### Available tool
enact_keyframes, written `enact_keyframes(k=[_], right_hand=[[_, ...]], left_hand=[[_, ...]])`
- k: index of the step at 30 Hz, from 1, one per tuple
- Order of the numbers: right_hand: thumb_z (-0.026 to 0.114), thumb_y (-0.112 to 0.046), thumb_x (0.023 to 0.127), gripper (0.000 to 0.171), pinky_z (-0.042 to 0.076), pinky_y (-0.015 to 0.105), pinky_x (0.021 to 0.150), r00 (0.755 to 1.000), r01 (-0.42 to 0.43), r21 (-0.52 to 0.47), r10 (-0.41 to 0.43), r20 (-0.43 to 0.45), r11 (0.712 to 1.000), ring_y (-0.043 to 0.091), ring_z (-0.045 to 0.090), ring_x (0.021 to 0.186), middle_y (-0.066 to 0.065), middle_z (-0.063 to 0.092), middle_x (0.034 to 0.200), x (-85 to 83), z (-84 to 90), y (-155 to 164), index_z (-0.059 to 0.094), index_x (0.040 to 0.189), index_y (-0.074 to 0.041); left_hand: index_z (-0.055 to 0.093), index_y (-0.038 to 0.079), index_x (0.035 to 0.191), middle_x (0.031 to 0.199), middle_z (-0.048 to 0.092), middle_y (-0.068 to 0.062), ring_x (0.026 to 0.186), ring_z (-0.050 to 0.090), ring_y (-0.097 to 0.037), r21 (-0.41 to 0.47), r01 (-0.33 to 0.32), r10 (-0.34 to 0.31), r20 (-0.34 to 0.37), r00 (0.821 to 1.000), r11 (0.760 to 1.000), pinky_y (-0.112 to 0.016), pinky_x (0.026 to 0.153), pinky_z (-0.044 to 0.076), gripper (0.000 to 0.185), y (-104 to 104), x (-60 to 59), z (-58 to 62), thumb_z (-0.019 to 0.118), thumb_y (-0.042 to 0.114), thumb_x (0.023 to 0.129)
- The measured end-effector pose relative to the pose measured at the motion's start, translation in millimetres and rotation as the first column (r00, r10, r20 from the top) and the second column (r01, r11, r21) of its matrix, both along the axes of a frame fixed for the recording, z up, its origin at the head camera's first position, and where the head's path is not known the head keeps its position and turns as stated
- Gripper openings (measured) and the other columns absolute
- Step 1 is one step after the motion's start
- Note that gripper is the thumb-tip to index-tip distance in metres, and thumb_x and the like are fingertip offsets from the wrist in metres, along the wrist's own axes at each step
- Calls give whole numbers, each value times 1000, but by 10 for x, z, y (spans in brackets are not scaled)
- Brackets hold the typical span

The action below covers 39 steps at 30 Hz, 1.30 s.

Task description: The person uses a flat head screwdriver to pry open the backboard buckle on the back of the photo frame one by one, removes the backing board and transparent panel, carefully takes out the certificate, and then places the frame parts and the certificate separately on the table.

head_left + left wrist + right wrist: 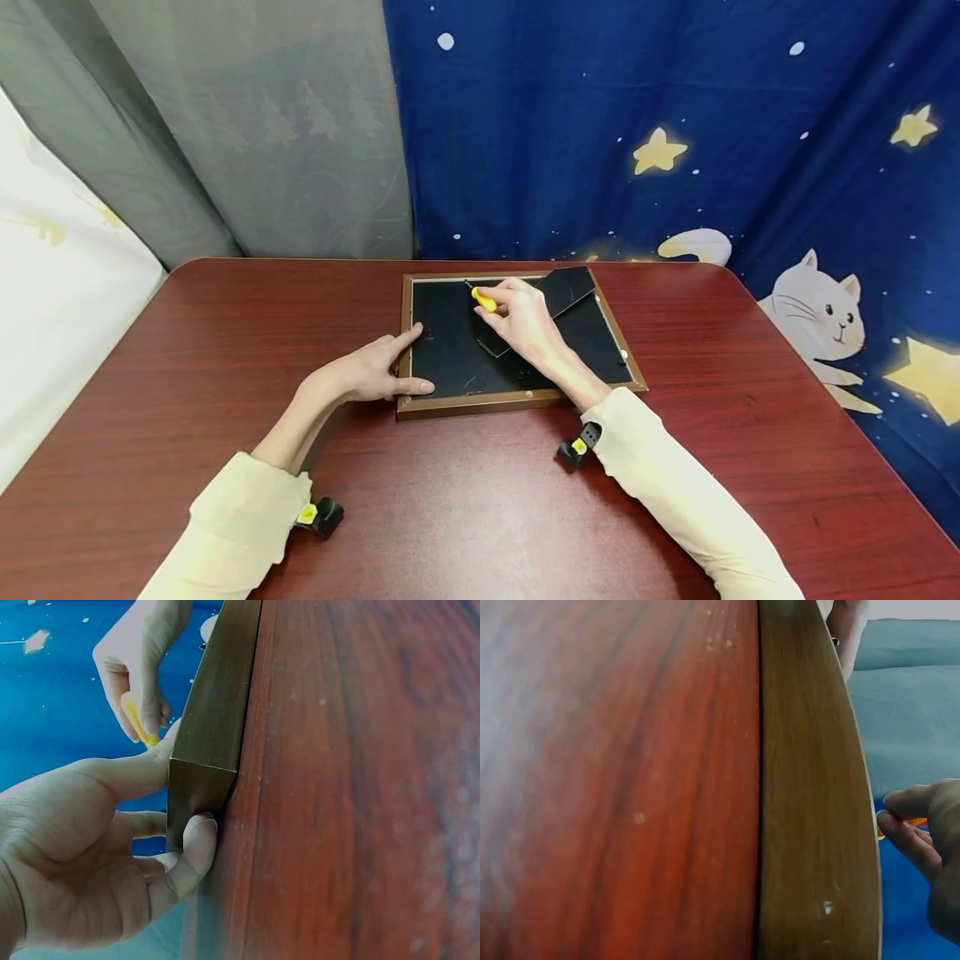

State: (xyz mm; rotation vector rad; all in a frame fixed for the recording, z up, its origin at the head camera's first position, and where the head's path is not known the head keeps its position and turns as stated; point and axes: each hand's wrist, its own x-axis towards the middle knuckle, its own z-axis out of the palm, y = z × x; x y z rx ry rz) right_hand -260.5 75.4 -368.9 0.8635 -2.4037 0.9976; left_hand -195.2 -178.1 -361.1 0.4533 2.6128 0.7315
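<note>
We see a brown picture frame (pixel 517 402) lying face down on the dark red desk (pixel 225 350), toward the far middle of it, with its black backing board (pixel 450 342) turned up and a black easel stand (pixel 566 290) folded out at an angle near the far right corner. Our left hand (pixel 372 372) steadies the frame at its near left corner: the forefinger runs straight along the left rail, and the thumb presses flat against the near edge. The left wrist view confirms this, showing the thumb (pixel 187 851) against the corner's end and the forefinger along the top, fingers mostly straight, pressing and not wrapping. Our right hand (pixel 521 321) is over the far middle of the backing board, its fingers curled and pinching a small yellow tool (pixel 483 300), whose tip meets the board near the far edge; we cannot make out what the tip touches. The right wrist view shows little more than the frame's side rail (pixel 814 825), the desk top, and curled fingertips (pixel 904 829) with a sliver of orange-yellow behind them. Behind the desk hang a grey curtain (pixel 262 125) and a blue cloth (pixel 675 125) with stars and a white cat.
</note>
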Motion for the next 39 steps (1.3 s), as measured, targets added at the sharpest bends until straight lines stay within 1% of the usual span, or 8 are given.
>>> enact_keyframes(k=[8, 15, 21, 25, 28, 34, 36, 39], right_hand=[[79, -3, 86, 25, 58, 22, 74, 999, -4, 52, 2, 35, 999, 18, 73, 79, 12, 64, 95, 15, -1, -45, 76, 110, 2], [81, -1, 82, 21, 58, 25, 73, 1000, 15, 140, -16, 13, 990, 19, 69, 78, 12, 63, 90, 43, -5, -134, 77, 103, 2], [79, -4, 84, 21, 58, 33, 78, 997, 72, 299, -75, -1, 951, 25, 64, 81, 13, 60, 94, 86, 31, -250, 76, 105, -1], [77, -3, 86, 18, 58, 33, 77, 997, 73, 360, -73, -13, 930, 26, 64, 79, 12, 58, 94, 99, 61, -297, 75, 104, -3], [76, -3, 86, 17, 57, 34, 75, 998, 69, 377, -65, -22, 924, 26, 63, 78, 12, 57, 94, 100, 81, -308, 75, 103, -3], [73, -2, 87, 17, 56, 35, 70, 996, 93, 400, -84, -40, 912, 27, 62, 74, 11, 55, 92, 117, 88, -263, 75, 103, -4], [73, -2, 87, 17, 57, 36, 71, 995, 96, 401, -87, -39, 911, 27, 63, 75, 11, 55, 92, 102, 112, -256, 75, 104, -4], [73, -3, 88, 15, 58, 35, 75, 995, 97, 396, -96, -22, 913, 26, 64, 78, 12, 57, 93, 58, 203, -261, 76, 103, -3]], left_hand=[[17, 8, 162, 144, 42, -28, 130, 46, -37, -4, 9, -9, -21, 1000, 1000, -53, 109, 37, 101, -7, -3, 1, 71, 54, 91], [16, 7, 162, 146, 41, -29, 131, 45, -37, -3, 8, -8, -20, 1000, 1000, -53, 110, 36, 103, -14, -5, 14, 73, 53, 90], [16, 6, 162, 146, 41, -30, 132, 44, -38, -12, 8, -8, -27, 1000, 1000, -53, 110, 37, 103, -17, -14, 29, 73, 53, 90], [17, 6, 162, 144, 43, -29, 129, 46, -36, -9, 4, -4, -27, 1000, 1000, -52, 110, 37, 103, -11, -20, 23, 74, 52, 89], [17, 6, 162, 144, 43, -29, 129, 46, -36, -7, 1, -1, -27, 1000, 1000, -52, 110, 37, 103, -6, -20, 22, 74, 52, 89], [16, 7, 162, 147, 39, -30, 134, 42, -39, 4, -6, 6, -3, 1000, 1000, -54, 112, 35, 103, 6, -2, 18, 74, 51, 89], [17, 7, 162, 147, 39, -30, 134, 42, -39, 5, -5, 5, -6, 1000, 1000, -54, 112, 34, 103, 7, -1, 9, 74, 51, 89], [17, 7, 162, 147, 40, -30, 135, 42, -39, 1, -1, 1, -19, 1000, 1000, -53, 112, 34, 103, 6, -3, 2, 74, 51, 89]])
